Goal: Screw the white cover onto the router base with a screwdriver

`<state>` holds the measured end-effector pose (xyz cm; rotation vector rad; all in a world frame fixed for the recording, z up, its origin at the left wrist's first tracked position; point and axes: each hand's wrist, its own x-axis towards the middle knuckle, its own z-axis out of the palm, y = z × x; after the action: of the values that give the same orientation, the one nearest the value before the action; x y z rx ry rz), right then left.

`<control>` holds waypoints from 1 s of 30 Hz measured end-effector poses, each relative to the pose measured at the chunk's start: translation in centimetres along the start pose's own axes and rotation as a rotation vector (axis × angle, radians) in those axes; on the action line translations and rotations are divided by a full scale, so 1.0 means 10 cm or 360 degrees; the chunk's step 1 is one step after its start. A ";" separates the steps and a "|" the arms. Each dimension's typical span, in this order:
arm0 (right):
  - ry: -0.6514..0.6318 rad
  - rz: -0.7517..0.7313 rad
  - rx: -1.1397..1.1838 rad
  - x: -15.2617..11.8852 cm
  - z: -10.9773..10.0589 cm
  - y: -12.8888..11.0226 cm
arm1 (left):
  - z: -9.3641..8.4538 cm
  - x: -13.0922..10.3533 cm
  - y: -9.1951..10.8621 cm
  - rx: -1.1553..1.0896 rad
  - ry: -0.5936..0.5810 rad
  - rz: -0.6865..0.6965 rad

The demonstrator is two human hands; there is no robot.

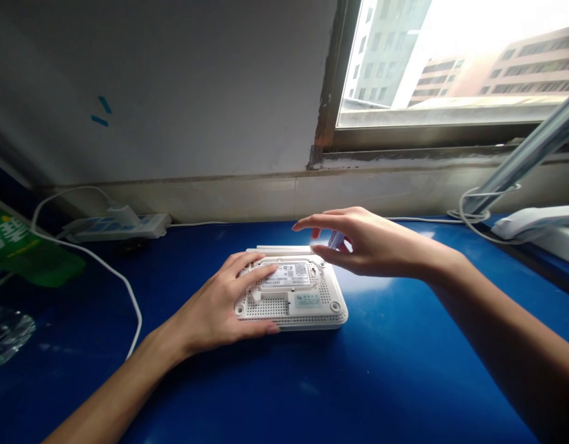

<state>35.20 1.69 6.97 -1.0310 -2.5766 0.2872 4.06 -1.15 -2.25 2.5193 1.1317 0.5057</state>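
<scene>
A white router, or a similar network box, lies on the blue tabletop with its perforated underside facing up. It bears a printed label with codes and a pale sticker. My left hand grips its left end, fingers across the top and thumb along the near edge. Above its far right corner is my right hand, thumb and index finger apart. The other fingers curl round a small pale purple object, mostly hidden, whose kind I cannot make out.
A white power strip with a plug and cable sits at the back left. Nearby lie a green bottle and clear plastic. At the right, a metal pole stands by a white device. Wall and window lie behind.
</scene>
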 end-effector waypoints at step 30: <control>0.0765 0.0168 -0.0163 -0.21 0.52 -0.16 | -0.12 -0.07 0.14 0.0032 -0.0038 0.0015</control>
<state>33.57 -1.26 2.15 -1.1147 -2.1256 -0.0655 3.99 -2.34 -0.77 2.5421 1.1223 0.4679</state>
